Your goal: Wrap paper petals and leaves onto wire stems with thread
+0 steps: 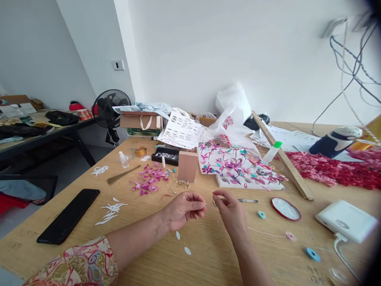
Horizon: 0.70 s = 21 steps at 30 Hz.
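left hand (pixel 185 209): fingers pinched on a thin strand (pixel 210 205), located between it and the right hand (pixel 232 212); right fingers drawn together, cannot tell whether they grip it; wooden block (pixel 187 167) upright on the tabletop (pixel 214 266) beyond

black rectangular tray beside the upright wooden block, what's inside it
The black rectangular tray holds a jumble of small whitish pieces, too small to identify. Whatever lies beneath them is covered, and the light brown wooden block seems to hide the tray's right end.
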Available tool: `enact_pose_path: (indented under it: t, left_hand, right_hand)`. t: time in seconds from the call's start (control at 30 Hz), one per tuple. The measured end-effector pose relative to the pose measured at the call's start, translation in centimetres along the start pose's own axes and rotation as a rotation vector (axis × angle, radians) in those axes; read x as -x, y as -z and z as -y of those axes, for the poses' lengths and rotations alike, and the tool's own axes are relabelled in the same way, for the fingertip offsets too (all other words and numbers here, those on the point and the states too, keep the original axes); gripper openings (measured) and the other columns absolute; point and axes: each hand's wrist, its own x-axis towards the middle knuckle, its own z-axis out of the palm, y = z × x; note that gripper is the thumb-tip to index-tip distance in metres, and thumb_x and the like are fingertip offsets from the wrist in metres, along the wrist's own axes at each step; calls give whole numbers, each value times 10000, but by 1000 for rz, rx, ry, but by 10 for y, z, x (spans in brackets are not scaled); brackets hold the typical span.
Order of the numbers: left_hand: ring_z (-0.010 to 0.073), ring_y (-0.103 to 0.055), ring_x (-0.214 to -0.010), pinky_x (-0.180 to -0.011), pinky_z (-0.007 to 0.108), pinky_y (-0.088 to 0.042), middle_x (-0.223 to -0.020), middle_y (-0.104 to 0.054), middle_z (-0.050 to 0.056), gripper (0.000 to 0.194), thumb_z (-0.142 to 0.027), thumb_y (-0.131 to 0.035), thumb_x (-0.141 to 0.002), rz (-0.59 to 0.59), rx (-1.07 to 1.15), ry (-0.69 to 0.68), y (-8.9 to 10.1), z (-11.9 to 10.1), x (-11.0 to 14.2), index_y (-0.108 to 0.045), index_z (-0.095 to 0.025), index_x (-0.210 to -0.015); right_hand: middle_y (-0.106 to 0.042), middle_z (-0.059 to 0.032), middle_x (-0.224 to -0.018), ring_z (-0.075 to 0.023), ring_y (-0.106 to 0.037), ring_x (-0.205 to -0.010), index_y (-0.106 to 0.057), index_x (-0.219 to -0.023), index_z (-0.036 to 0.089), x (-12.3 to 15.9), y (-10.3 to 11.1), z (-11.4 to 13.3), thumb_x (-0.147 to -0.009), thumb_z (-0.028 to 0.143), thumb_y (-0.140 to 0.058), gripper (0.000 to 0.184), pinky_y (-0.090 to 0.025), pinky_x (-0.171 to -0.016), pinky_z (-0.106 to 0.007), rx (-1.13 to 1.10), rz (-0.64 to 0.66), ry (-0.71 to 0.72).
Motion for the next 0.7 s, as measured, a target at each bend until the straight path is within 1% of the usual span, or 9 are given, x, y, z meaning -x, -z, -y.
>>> enact_pose_path:
  t: [0.07, 0.13, 0.17, 0.2, 0.27, 0.3, 0.37, 0.47, 0.7]
  left_hand:
    - [58, -554, -493, -414, 98, -377, -577, -595, 5, 209, -166, -727, -566, -22, 117, -3, 3, -2, -2, -560, -111, -680]
    - [53, -556, -501, -416, 85, -383, -581, -594, 5, 216, -143, -735, -555, -30, 221, 10, 5, -3, -3, -563, -111, -682]
    - [51, -558, -506, -424, 80, -393, -589, -596, 6, 218, -133, -735, -554, -31, 262, 20, 6, -4, -4, -566, -111, -690]
    - [49, -561, -511, -434, 78, -406, -601, -598, 8, 217, -124, -734, -557, -29, 296, 27, 7, -4, -4, -569, -110, -698]
    - [49, -569, -527, -458, 77, -430, -626, -601, 13, 205, -111, -723, -574, -9, 343, 23, 8, -5, -4, -573, -107, -714]
    - [49, -572, -532, -465, 75, -437, -632, -601, 14, 196, -107, -715, -584, 6, 359, 17, 8, -4, -3, -575, -106, -720]
    - [46, -574, -537, -466, 67, -440, -635, -600, 15, 175, -104, -701, -603, 31, 383, 15, 7, -4, -1, -576, -103, -725]
    - [49, -579, -528, -452, 63, -440, -624, -605, 10, 178, -113, -707, -596, 61, 400, 48, 5, -2, 2, -583, -107, -722]
    - [71, -607, -558, -474, 90, -448, -663, -638, 17, 254, -180, -685, -640, 186, 255, 116, -3, -2, 3, -603, -136, -877]
  right_hand:
    - [-553, -21, -788, -62, -333, -419, -577, -719, 188, 2, 5, 6, -691, 322, -550, 139, -292, -423, -232, 76, -109, 106]
    - [-548, -43, -890, -68, -356, -445, -584, -793, 188, 7, 6, 15, -731, 323, -506, 168, -315, -448, -239, 124, -145, 213]
    - [-556, -40, -851, -75, -365, -448, -581, -851, 189, 10, 6, 18, -748, 331, -488, 199, -319, -447, -239, 130, -100, 233]
    - [-560, -25, -764, -85, -377, -448, -570, -912, 190, 12, 5, 21, -758, 342, -478, 236, -320, -443, -237, 122, -8, 223]
    - [-520, 17, -592, -103, -414, -458, -551, -968, 184, 15, 2, 24, -752, 367, -495, 289, -327, -441, -229, 75, 240, 138]
    - [-494, 29, -545, -109, -429, -471, -562, -937, 180, 15, 0, 23, -741, 380, -513, 285, -329, -446, -226, 56, 344, 98]
    - [-470, 33, -527, -104, -428, -490, -583, -779, 173, 14, -1, 20, -721, 407, -539, 246, -320, -454, -219, 15, 453, 56]
    - [-408, 49, -496, -78, -355, -460, -548, -624, 166, 9, 0, 13, -729, 439, -529, 293, -277, -440, -209, -61, 482, 12]
    - [-373, 63, -459, -62, -303, -432, -507, -572, 164, 6, 2, 5, -735, 456, -522, 335, -245, -418, -195, -179, 498, -27]
